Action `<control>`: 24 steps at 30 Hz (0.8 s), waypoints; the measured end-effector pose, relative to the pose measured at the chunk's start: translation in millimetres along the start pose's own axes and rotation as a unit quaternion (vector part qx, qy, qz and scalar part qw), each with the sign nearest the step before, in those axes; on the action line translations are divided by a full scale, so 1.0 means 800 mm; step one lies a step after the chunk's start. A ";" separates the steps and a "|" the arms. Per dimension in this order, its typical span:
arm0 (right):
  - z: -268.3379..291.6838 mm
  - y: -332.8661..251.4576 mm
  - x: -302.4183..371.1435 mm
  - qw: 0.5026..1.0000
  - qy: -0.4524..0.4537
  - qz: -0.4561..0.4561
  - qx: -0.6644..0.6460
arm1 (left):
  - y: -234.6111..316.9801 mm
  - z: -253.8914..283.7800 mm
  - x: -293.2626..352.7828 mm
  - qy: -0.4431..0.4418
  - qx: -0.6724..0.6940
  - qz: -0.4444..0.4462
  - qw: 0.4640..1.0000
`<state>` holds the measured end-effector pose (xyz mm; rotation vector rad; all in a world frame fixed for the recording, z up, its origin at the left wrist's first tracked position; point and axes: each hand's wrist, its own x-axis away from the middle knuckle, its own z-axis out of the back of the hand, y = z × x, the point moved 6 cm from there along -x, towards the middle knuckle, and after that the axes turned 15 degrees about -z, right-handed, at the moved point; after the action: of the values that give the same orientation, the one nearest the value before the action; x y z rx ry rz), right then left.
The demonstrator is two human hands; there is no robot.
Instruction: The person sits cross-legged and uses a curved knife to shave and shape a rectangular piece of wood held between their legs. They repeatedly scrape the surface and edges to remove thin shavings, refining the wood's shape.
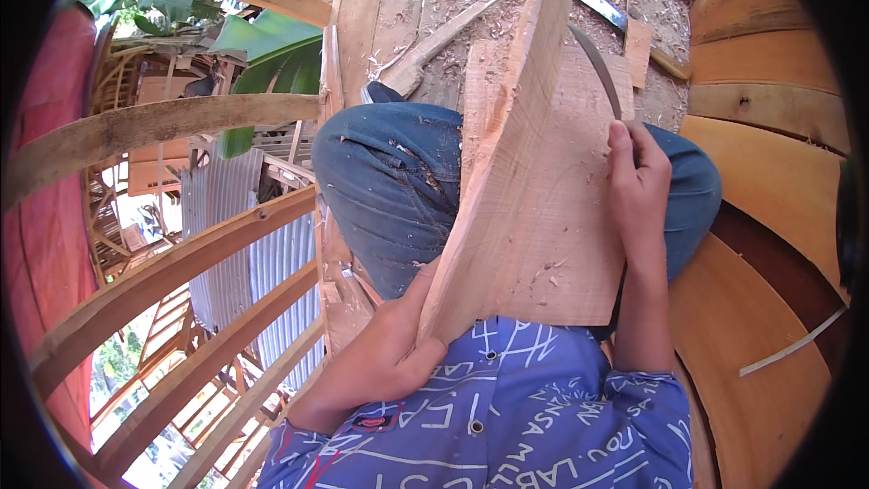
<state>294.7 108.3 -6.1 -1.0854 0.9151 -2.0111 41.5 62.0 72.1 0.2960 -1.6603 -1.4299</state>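
Note:
A rough-edged wooden plank (502,158) stands on edge, running from my belly out past my knees. My left hand (398,335) is closed around its near end. Beneath and beside it, a wide flat board (566,258) lies across my lap, with a few shavings on it. On the right, my right hand (638,172) is closed at the flat board's edge, thumb up. A thin, dark, curved strip (597,68), like a blade, rises from this fist. The fingers hide its lower end, so its exact kind is unclear.
Wood shavings cover the plank floor (444,0) ahead, where a narrow wooden stick (453,32) lies. Wooden rails (181,244) line the left; beyond them, corrugated metal sheets (217,244) lie lower down. Curved wooden boards (760,154) wall the right side.

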 end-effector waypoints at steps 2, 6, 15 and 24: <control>0.008 0.005 -0.009 1.000 0.022 -0.002 -0.018 | -0.001 0.003 0.000 0.000 -0.004 0.006 1.000; 0.043 0.017 -0.072 0.994 0.097 0.045 -0.013 | -0.007 0.006 -0.005 0.029 0.070 0.030 0.997; 0.034 0.037 -0.228 0.992 0.077 0.099 0.035 | -0.010 0.012 0.002 0.004 0.053 0.040 0.998; 0.017 0.060 -0.217 0.996 -0.041 0.070 -0.034 | -0.032 0.024 0.007 0.072 0.091 -0.075 0.990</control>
<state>392.4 219.1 -110.7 -1.1011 0.9936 -1.8213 14.5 63.1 53.3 0.6251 -1.6814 -1.3331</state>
